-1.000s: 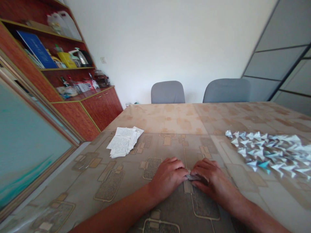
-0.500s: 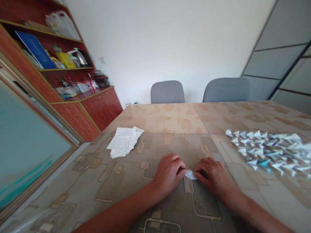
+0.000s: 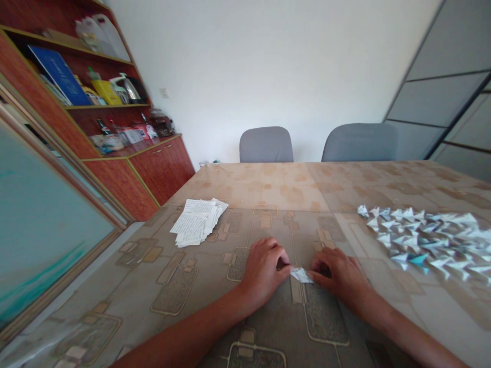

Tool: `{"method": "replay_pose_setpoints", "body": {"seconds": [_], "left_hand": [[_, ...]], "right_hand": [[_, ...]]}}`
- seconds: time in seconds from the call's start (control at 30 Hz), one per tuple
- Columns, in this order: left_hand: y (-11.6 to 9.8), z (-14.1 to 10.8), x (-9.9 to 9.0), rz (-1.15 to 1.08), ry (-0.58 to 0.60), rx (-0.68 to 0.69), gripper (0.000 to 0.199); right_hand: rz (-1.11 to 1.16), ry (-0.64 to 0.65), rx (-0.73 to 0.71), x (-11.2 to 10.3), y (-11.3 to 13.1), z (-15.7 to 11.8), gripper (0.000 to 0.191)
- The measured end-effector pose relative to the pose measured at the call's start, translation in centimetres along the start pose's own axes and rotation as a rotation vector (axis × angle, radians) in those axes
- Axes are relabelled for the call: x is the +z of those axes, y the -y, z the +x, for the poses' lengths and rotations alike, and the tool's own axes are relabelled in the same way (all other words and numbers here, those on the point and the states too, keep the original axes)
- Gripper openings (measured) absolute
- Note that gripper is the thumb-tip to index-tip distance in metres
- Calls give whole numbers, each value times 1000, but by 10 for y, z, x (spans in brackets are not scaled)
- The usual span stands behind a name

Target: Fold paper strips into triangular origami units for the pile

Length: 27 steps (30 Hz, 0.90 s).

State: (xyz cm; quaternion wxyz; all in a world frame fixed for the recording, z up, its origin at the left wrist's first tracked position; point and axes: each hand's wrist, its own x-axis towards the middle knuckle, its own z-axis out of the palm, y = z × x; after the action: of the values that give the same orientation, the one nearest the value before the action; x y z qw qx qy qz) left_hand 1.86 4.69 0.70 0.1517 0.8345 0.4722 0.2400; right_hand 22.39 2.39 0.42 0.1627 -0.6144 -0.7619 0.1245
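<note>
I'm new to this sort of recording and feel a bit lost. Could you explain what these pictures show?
There's no machine here: you see a person's bare left hand and right hand. One head-worn camera takes every picture, looking forward and down. On the patterned table, a loose pile of printed slips lies to the left, and many folded paper pieces, mostly white, to the right. Between the hands is a small folded paper. Their fingers meet its opposite ends; whether they pinch or merely touch it is hard to tell.
</note>
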Motion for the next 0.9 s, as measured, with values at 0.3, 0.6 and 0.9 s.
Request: {"method": "replay_pose_setpoints", "body": {"seconds": [0.3, 0.6, 0.9], "left_hand": [[-1, -4, -2, 224, 60, 520, 18], [7, -3, 3, 137, 86, 479, 17], [4, -2, -1, 69, 89, 392, 16]], "right_hand": [[116, 7, -140, -6, -10, -1, 11], [180, 34, -373, -21, -13, -3, 6], [169, 7, -282, -13, -7, -5, 6]]}}
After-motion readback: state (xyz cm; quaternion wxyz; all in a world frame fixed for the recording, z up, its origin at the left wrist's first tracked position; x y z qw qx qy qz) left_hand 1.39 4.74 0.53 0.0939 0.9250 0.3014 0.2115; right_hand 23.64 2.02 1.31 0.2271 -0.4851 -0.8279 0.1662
